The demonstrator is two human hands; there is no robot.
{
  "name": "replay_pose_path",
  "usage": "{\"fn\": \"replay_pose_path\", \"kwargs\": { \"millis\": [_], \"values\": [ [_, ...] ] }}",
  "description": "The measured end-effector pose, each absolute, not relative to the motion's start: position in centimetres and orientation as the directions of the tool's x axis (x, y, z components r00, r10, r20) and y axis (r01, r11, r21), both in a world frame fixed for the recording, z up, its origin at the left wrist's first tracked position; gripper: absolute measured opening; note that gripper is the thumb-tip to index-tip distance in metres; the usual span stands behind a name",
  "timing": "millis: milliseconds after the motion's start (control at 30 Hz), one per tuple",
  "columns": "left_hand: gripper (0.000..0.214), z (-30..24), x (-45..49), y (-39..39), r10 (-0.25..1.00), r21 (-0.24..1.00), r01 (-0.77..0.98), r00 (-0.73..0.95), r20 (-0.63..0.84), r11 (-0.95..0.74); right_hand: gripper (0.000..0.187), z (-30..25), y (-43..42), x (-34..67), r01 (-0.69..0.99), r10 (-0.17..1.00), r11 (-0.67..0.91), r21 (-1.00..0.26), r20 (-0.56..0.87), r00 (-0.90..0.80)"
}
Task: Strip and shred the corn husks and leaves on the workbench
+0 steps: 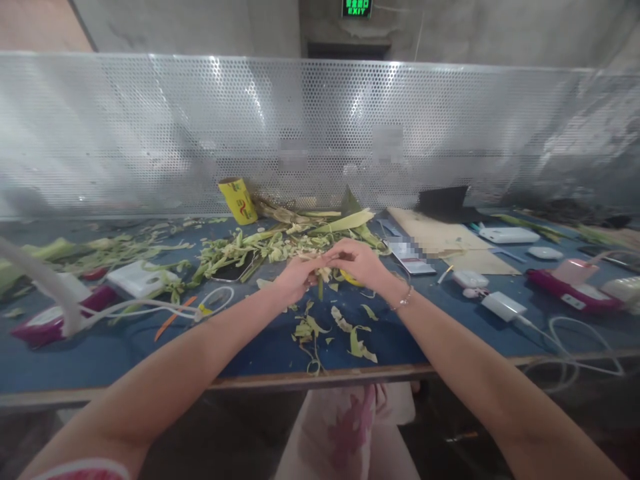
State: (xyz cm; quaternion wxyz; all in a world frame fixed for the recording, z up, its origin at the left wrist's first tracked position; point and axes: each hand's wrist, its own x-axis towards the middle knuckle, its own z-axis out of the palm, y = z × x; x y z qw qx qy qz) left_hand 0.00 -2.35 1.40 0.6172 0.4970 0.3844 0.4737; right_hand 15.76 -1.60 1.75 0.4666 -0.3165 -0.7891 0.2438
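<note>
My left hand (pixel 296 275) and my right hand (pixel 357 261) meet above the blue table (pixel 250 347), both closed on a small pale green leafy piece (pixel 324 275) held between them. A thin green strip hangs down from it. Just behind the hands lies a heap of green and pale leaves (pixel 280 243). Torn leaf scraps (pixel 345 327) are scattered on the table below the hands. A bracelet sits on my right wrist.
A yellow cup (pixel 239 200) stands at the back by the perforated metal wall. Brown paper (pixel 440 237), a phone (pixel 413 257), white boxes, chargers and cables lie to the right. White and magenta devices (pixel 55 320), an orange tool and more leaves lie left.
</note>
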Motion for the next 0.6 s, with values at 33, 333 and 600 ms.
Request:
{"fn": "replay_pose_path", "kwargs": {
  "millis": [33,333,600],
  "values": [
    [0.028,1.5,0.03,-2.4,0.968,0.975,-0.209,0.248,-0.026,0.079,0.009,1.73,-1.56,15.79,0.291,0.734,0.675,-0.678,0.578,-0.357],
    [0.024,1.91,0.18,-2.67,0.946,0.953,-0.223,0.295,-0.134,0.205,0.011,1.69,-1.36,16.59,0.444,0.651,0.755,-0.483,0.635,-0.416],
    [0.025,2.11,-0.67,-2.26,0.861,0.936,-0.236,0.495,-0.115,0.261,0.017,1.38,-1.65,16.45,0.482,0.484,0.854,-0.198,0.644,-0.592]
  ]
}}
